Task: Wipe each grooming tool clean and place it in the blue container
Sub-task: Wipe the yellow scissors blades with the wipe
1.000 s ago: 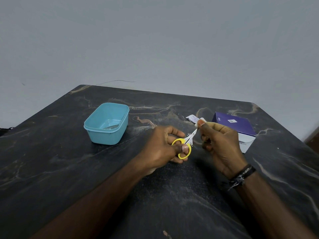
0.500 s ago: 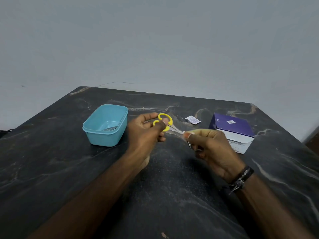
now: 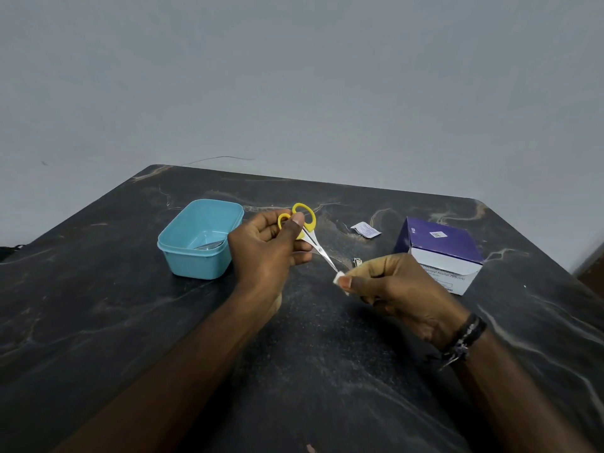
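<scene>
A person's left hand (image 3: pixel 264 253) holds small scissors (image 3: pixel 309 235) by their yellow handles above a dark marbled table (image 3: pixel 98 305), blades closed and pointing down to the right. The right hand (image 3: pixel 402 289) pinches a small white wipe (image 3: pixel 340 277) at the blade tips. A blue container (image 3: pixel 199 240) sits left of the hands, with a metal tool (image 3: pixel 209 246) inside. A torn sachet (image 3: pixel 366 229) and a purple box (image 3: pixel 441 253) lie to the right.

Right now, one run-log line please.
step: wiping | left hand: scissors | right hand: wipe at blade tip | blue container: one metal tool inside
</scene>
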Available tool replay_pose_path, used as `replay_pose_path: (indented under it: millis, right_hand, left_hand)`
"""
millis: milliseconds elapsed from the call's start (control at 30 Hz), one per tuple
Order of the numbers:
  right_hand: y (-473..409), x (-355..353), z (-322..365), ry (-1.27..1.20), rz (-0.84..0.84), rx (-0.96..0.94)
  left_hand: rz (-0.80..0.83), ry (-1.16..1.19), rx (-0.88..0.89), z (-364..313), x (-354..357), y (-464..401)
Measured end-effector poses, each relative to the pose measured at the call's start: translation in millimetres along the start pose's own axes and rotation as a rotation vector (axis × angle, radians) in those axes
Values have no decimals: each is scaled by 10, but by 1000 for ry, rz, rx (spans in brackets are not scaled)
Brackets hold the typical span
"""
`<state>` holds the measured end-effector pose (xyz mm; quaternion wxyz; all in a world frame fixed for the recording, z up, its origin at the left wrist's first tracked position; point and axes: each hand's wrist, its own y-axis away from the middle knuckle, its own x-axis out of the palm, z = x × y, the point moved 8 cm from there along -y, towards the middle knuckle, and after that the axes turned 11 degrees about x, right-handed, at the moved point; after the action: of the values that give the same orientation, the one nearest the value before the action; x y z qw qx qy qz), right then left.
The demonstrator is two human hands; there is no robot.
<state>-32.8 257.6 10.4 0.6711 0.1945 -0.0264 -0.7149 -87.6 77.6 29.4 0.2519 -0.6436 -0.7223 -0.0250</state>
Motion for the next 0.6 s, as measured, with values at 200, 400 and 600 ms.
replay_pose_path:
  millis: [200,400,600]
  right_hand:
    - [-36,-63,-14,-93,-83,-21]
    - [-45,-54,-3,-181,-124,-72]
    - [-57,-67,-13,-204,-156,-89]
  left_hand:
    - [63,-67,12,-14,-5,-41]
    - [344,-242,-47,206,250,155]
    - [442,-265,-44,201,299,158]
